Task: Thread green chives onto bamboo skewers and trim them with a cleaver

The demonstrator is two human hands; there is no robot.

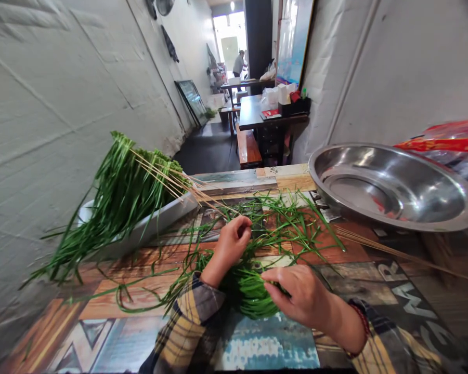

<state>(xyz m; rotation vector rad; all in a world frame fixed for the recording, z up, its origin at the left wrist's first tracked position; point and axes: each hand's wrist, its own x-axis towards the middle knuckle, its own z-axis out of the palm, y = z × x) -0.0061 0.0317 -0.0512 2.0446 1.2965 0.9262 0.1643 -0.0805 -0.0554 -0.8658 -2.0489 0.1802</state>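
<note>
The near bunch (253,298) of long green leaves lies on the desk (273,345), between the two hands and partly under the right one. The left hand (231,244) is curled at the bunch's far side, thumb and forefinger drawn in almost to meeting; whether anything thin is pinched there I cannot tell. The right hand (302,291) is half closed, thumb and forefinger tips only slightly apart at the bunch's right edge; whether they grip a few leaves is hidden.

The leaves look light, thin and limp, so a single one should bend at a touch and weigh next to nothing. Many together would have some spring, yet fan out unless gathered. They have a wet-looking gloss and would probably slide over one another, and a hard pinch could bruise or split them. Best to take the bunch around its thick middle with a soft, full grip; trailing ends would pull out singly, like the loose leaves (292,218) strewn beyond.

At left, the tray (156,221) carries a bigger heap (134,195), its tips drooping over the rim. Skewers (167,179) slant from it towards the left hand: stiff, light, likely easy to snap, better held along the shaft than by the point
</note>
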